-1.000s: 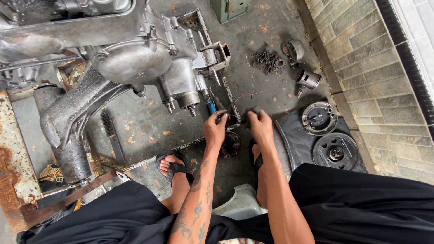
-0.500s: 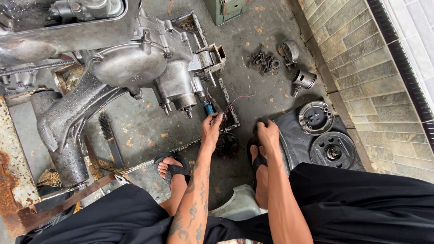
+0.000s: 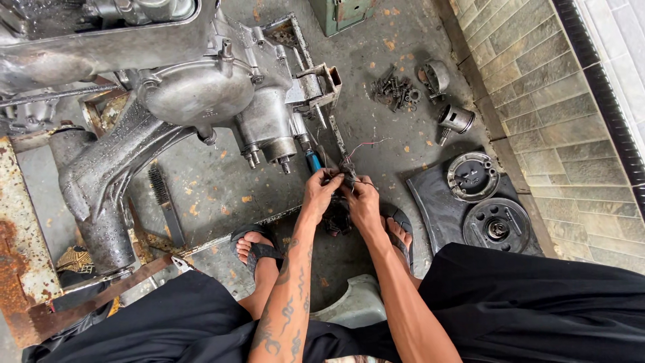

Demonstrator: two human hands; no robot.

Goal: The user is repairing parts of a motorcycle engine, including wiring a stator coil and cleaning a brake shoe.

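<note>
My left hand [image 3: 320, 195] and my right hand [image 3: 363, 202] are close together over the floor, both gripping a small dark bundle of wires [image 3: 347, 169] with a thin red lead trailing up and right. A blue-handled tool [image 3: 313, 161] lies just above my left hand. A large grey engine casing [image 3: 195, 94] sits on the floor to the upper left, its studs pointing toward my hands. A dark round part [image 3: 337, 216] lies below my hands, partly hidden.
A pile of bolts [image 3: 395, 91] and two small metal cylinders [image 3: 455, 119] lie near the brick wall [image 3: 537, 87]. Two round plates [image 3: 473, 176] rest on a dark mat [image 3: 437, 208]. A wire brush [image 3: 163, 202] lies left; my sandalled feet [image 3: 255, 245] flank a pale stool [image 3: 356, 306].
Both hands have lifted off the floor and come together, taking hold of the wire bundle. The view has shifted slightly toward the engine.
</note>
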